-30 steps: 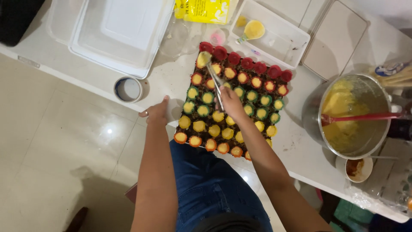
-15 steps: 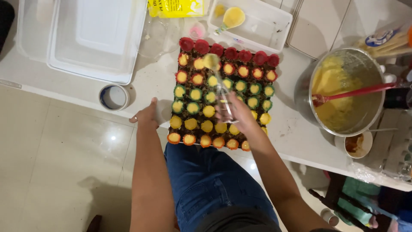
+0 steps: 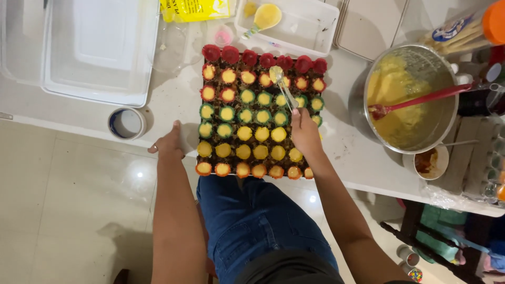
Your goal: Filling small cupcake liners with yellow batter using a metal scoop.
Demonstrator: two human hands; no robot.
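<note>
A dark tray packed with several small coloured paper cups sits on the white counter in front of me. Most cups hold yellow batter; the top row of red cups looks unfilled. My right hand grips a metal spoon whose bowl, loaded with batter, hovers over the upper cups. My left hand rests on the counter edge by the tray's left side, fingers curled, holding nothing.
A steel bowl of yellow batter with a red spatula stands to the right. A small sauce bowl lies below it. White plastic containers fill the left; a tape roll lies near my left hand.
The spoon in my right hand has shifted a little to another cup near the tray's upper rows. My left hand stays at the tray's left edge. The camera has moved closer.
</note>
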